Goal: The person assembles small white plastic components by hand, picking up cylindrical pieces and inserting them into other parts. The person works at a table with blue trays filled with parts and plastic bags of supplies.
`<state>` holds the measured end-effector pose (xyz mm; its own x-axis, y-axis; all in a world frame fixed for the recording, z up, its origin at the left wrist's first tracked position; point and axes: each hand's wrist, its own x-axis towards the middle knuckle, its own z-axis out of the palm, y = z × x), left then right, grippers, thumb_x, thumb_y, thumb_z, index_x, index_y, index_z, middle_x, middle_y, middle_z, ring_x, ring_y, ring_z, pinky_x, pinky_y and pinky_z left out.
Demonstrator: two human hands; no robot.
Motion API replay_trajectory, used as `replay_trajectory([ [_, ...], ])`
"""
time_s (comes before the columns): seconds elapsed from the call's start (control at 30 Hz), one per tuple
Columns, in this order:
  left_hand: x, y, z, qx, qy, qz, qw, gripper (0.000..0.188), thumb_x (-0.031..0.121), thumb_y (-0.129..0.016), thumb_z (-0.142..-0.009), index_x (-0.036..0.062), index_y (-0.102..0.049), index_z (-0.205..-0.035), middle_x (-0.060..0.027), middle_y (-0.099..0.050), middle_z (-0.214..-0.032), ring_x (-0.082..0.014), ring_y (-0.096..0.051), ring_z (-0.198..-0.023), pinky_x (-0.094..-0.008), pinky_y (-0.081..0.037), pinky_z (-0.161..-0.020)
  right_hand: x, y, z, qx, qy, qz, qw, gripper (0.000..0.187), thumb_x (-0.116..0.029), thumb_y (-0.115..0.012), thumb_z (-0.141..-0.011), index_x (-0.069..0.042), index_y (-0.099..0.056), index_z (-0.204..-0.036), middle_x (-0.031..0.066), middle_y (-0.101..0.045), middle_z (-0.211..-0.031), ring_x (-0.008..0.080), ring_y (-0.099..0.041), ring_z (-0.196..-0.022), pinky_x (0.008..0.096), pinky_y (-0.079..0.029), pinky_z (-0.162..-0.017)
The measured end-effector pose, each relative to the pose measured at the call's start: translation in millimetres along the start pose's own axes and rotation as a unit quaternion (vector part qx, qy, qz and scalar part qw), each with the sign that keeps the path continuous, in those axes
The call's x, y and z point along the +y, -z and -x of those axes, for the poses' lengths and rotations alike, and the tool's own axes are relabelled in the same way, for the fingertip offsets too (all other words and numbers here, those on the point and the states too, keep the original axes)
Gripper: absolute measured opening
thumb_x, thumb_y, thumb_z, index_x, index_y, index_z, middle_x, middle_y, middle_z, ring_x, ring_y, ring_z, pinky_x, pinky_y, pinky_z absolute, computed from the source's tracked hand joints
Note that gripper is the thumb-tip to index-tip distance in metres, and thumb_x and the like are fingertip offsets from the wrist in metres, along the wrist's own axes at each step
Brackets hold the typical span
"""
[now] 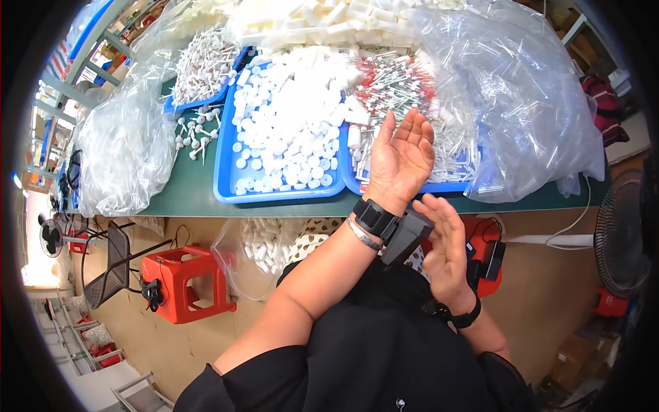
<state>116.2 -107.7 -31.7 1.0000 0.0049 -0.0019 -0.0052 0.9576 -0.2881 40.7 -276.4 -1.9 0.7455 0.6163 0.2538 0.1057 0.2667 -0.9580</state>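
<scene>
My left hand (403,161) is held palm up over the front of the right blue tray (352,180), its fingers stretched out and holding nothing. A black boxy device (406,238) is strapped to that wrist, above a silver bracelet (364,235). Close beside the device, my right hand (447,250) is raised in front of the table edge, fingers extended and nothing in them. Thin clear and white sticks (446,154), some with red parts (395,82), fill the right tray. Next to it, the left blue tray (218,175) holds small white round caps (295,165).
Large clear plastic bags stand at the left (127,161) and right (522,123) of the green table (182,202). Loose white stemmed pieces (199,130) lie near a smaller blue tray (180,104). Below are a red stool (185,285), a clear bag of white pieces (266,248) and a fan (621,233).
</scene>
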Motion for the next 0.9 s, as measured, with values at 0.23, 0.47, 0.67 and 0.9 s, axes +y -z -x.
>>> replay_trajectory([
  [0.23,-13,-8,-11,0.062,-0.040,-0.042,0.996,0.034,0.036,-0.053,-0.095,0.0042,-0.063,-0.100,-0.0062,-0.067,-0.094,-0.0220,-0.064,-0.086,-0.0307,-0.055,-0.067,13,13,-10,-0.003,-0.028,0.185,0.982,0.038,0.012,-0.058,-0.076,0.001,-0.056,-0.113,0.0101,-0.061,-0.098,0.0168,-0.060,-0.091,0.0295,-0.048,-0.078],
  [0.47,-17,-13,-11,0.087,-0.061,-0.068,0.992,0.031,0.035,-0.054,-0.095,0.0053,-0.062,-0.098,-0.0052,-0.066,-0.091,-0.0209,-0.064,-0.082,-0.0297,-0.055,-0.066,33,20,-13,-0.038,-0.006,0.113,0.993,0.036,0.010,-0.066,-0.070,0.000,-0.058,-0.103,0.0094,-0.060,-0.098,0.0235,-0.059,-0.089,0.0301,-0.047,-0.081],
  [0.67,-22,-17,-11,0.121,-0.060,-0.056,0.989,0.029,0.033,-0.052,-0.096,0.0050,-0.061,-0.097,-0.0045,-0.065,-0.090,-0.0196,-0.064,-0.080,-0.0285,-0.055,-0.066,35,17,-19,-0.033,0.099,0.196,0.975,0.041,0.000,-0.076,-0.069,-0.003,-0.055,-0.105,0.0082,-0.060,-0.099,0.0198,-0.060,-0.088,0.0301,-0.048,-0.078],
  [0.9,-38,-20,-14,0.140,-0.076,-0.278,0.947,0.027,0.032,-0.051,-0.098,0.0056,-0.058,-0.101,-0.0027,-0.064,-0.086,-0.0130,-0.063,-0.076,-0.0229,-0.055,-0.065,31,27,-17,0.059,0.114,0.198,0.972,0.044,-0.005,-0.080,-0.071,0.000,-0.056,-0.108,0.0080,-0.064,-0.100,0.0142,-0.063,-0.082,0.0251,-0.051,-0.072],
])
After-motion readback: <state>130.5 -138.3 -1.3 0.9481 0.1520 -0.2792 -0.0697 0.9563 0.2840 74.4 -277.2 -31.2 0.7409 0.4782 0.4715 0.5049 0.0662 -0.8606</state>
